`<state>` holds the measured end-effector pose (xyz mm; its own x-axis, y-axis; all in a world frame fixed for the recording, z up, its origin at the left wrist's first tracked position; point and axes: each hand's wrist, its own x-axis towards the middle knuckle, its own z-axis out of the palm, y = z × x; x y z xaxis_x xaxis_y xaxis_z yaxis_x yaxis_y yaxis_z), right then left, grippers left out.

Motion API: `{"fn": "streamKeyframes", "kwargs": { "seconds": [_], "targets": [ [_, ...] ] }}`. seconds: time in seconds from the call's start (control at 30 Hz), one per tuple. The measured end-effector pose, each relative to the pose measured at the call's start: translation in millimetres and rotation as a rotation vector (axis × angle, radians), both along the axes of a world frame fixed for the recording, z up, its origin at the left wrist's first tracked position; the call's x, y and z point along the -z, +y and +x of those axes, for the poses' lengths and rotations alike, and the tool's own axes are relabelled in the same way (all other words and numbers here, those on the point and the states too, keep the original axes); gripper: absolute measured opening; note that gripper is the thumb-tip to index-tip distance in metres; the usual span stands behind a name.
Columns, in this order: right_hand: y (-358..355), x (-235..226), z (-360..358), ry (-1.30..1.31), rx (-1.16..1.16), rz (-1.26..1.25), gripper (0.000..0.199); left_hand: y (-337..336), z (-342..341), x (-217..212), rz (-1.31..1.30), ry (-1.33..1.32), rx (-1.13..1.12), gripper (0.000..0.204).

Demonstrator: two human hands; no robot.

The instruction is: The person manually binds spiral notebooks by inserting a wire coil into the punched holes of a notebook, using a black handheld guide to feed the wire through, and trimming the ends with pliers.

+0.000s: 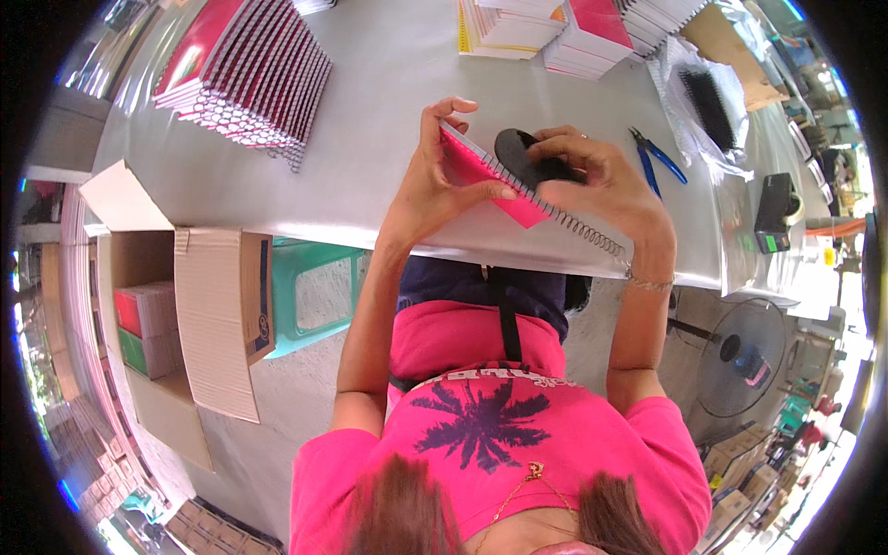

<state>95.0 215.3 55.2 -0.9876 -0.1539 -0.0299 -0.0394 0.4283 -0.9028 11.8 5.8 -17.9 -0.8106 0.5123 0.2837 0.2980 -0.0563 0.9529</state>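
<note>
My left hand [433, 176] grips a thin notebook [472, 165] with a bright pink cover, its thumb on the near side and its fingers behind. The notebook is tilted above the table's front edge. A dark wire spiral coil [587, 231] runs along its upper right edge, and a long loose end trails past the corner toward my right wrist. My right hand [601, 180] is curled around a smooth black rounded object [518, 155] beside the coil; its exact kind is unclear. The right thumb lies close to the coil, and whether it touches is hard to see.
A tall stack of spiral-bound red notebooks [245, 79] stands far left on the grey table [370, 111]. More notebooks [592, 42] are at the back. Blue-handled pliers [659, 162], wrapped black coils [708, 106] and a tape dispenser [777, 213] lie right. An open carton [217, 324] stands lower left.
</note>
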Motion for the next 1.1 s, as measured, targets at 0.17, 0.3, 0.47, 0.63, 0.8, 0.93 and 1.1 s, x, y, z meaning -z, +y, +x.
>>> {"fn": "streamKeyframes", "kwargs": {
  "seconds": [0.17,0.3,0.47,0.63,0.8,0.93,1.1],
  "targets": [
    [-5,20,-19,0.068,0.081,0.304,0.039,0,2,-6,-0.045,0.014,0.001,0.096],
    [0,21,-12,-0.092,0.023,-0.09,0.048,-1,2,-3,0.027,0.026,0.038,0.088],
    [1,22,-2,-0.196,-0.133,-0.365,0.067,-7,0,7,0.13,-0.097,0.087,0.073],
    [8,37,-7,-0.251,-0.052,-0.576,0.064,-6,1,4,0.1,-0.045,0.145,0.055],
    [3,29,-10,-0.141,-0.001,-0.666,0.044,-7,3,4,0.129,-0.127,0.157,0.049],
    [4,14,-14,-0.196,0.069,-0.171,0.031,-8,2,3,0.093,-0.15,0.137,0.05],
    [4,9,-6,-0.021,0.047,-0.071,0.029,-5,3,0,0.121,-0.146,0.151,0.052]
  ]
}}
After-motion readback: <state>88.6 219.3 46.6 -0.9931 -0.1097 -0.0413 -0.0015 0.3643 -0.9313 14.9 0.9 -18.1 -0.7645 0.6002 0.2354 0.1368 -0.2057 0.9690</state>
